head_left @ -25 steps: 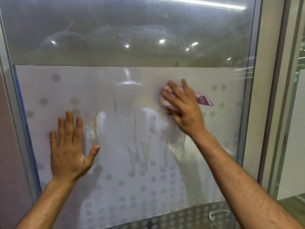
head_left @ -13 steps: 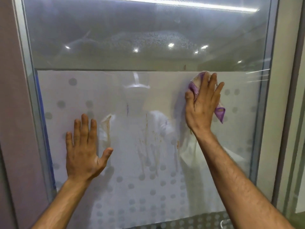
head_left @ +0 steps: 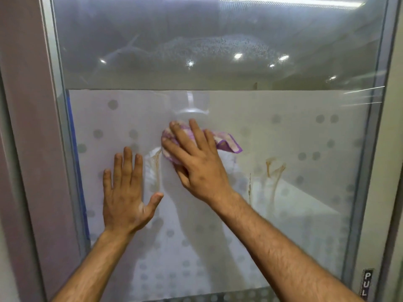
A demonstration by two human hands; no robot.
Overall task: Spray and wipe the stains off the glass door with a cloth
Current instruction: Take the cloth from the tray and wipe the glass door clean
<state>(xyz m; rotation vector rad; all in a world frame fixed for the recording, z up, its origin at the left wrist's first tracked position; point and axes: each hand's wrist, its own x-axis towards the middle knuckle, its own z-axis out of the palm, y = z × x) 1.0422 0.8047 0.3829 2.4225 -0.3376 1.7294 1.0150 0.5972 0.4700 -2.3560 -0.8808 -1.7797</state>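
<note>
A glass door (head_left: pixel 218 51) in a pale metal frame (head_left: pixel 379 149) fills the view, with a mauve wall strip (head_left: pixel 24 127) down its left side. The upper pane is clear and carries a patch of fine spray droplets (head_left: pixel 209 45) among reflected ceiling lights; the lower part is covered by a frosted film (head_left: pixel 283 131) printed with grey dots. A small sign (head_left: pixel 367 284) at the lower right of the frame reads "PUL", its last letter cut off.

Two hands are on the glass. The left hand (head_left: pixel 126 199) lies flat on the frosted film, fingers spread and thumb out, holding nothing. The right hand (head_left: pixel 196 162) presses one cloth (head_left: pixel 226 141), purple-edged and pale in the middle, against the glass near the centre; its grip is laid over the bunched cloth with fingers splayed, and one corner of the cloth sticks out to the right of the hand.

Two brown stained patches show: one streak (head_left: pixel 156 159) running down between the two hands, just beside the cloth's lower left edge, and one cluster of drips (head_left: pixel 273 168) well to the right of the right hand.
</note>
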